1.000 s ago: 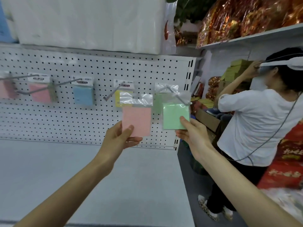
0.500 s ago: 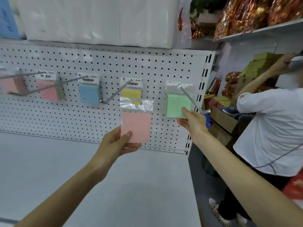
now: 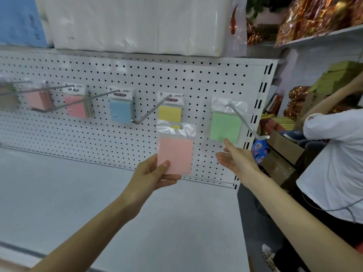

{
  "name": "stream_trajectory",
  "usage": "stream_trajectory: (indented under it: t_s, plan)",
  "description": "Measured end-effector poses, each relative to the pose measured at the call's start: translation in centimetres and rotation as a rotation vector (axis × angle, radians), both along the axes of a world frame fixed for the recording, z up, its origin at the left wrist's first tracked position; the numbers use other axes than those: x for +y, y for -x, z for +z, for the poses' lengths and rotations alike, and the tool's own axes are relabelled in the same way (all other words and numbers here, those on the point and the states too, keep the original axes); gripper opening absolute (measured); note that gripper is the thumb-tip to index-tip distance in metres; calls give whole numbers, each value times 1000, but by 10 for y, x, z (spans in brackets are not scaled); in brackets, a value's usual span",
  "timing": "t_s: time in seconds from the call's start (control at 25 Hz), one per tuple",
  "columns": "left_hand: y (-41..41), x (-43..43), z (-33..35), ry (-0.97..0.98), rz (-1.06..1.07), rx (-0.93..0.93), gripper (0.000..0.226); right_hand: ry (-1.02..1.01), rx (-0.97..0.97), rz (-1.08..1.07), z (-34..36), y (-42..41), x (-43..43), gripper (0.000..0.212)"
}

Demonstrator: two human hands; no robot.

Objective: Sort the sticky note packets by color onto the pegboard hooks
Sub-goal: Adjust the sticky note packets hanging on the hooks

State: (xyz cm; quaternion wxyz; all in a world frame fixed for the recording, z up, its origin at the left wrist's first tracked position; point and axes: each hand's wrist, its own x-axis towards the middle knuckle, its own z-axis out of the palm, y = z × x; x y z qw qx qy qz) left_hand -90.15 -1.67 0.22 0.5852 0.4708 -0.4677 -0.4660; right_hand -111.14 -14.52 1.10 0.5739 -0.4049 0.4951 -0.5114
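Observation:
My left hand (image 3: 155, 174) grips a pink sticky note packet (image 3: 175, 153) by its lower left corner, held up in front of the white pegboard (image 3: 137, 75). A green packet (image 3: 225, 125) hangs on the rightmost hook (image 3: 247, 122). My right hand (image 3: 236, 160) sits just below it, fingers apart, one fingertip at the packet's bottom edge. A yellow packet (image 3: 170, 110), a blue packet (image 3: 120, 112) and two pink packets (image 3: 75, 107) (image 3: 39, 100) hang on hooks further left.
A grey shelf board (image 3: 68, 193) lies below the pegboard. White wrapped bundles (image 3: 137, 24) sit on top. To the right a person in a white shirt (image 3: 334, 163) stands beside cardboard boxes (image 3: 282, 150) and shelves of red-gold goods (image 3: 314, 14).
The green packet now hangs at the back of the rightmost hook and my right hand has let go and dropped just below it. My left hand keeps the pink packet.

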Motion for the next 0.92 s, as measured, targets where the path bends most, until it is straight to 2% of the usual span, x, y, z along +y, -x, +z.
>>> stream_trajectory:
  t_s: [0.12,0.24,0.36,0.56,0.72,0.92]
  plan:
    - [0,3,-1,-6,7,-2,22,6,125,253,1,-9,34,41]
    - [-2,9,-5,-23,22,-86,23,175,283,454,2,-29,77,33]
    - [-11,19,-11,-3,-7,-143,23,289,362,397,-1,-49,106,17]
    - [-69,39,-6,54,-16,-144,19,356,400,311,-7,-94,136,13]
    - [-148,50,8,133,55,-138,18,377,407,368,-6,-164,159,14]
    - [-295,74,18,173,128,-169,13,439,391,342,-6,-308,185,15]
